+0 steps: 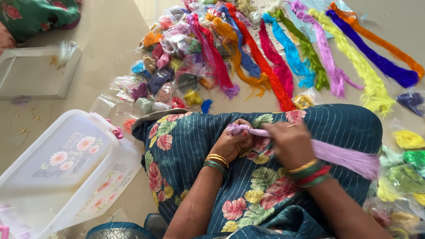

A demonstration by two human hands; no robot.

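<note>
Pale cream floor [106,40], smooth & glossy; person sits on it, lap covered w/ teal floral cloth [265,194]. Both hands rest on that lap.

Left hand [232,142] closed around the end of a lilac thread bundle [341,157]; right hand [290,144] gripping the same bundle just beside it, fingers curled over it, a bit blurred. Bundle's loose tail runs out past the right hand, across the knee.

Beyond the hands: long thread hanks [310,53] laid side by side — red, pink, blue, green, lilac, yellow, purple, orange. Beyond the left hand: heap of small clear packets [172,66], each w/ a coloured tuft inside. More such packets right of the right hand [405,172], yellow & green.

Left of the left hand: translucent white plastic box [66,163] w/ pink flower print on lid. Farther off, a flat white tray [35,73].
</note>
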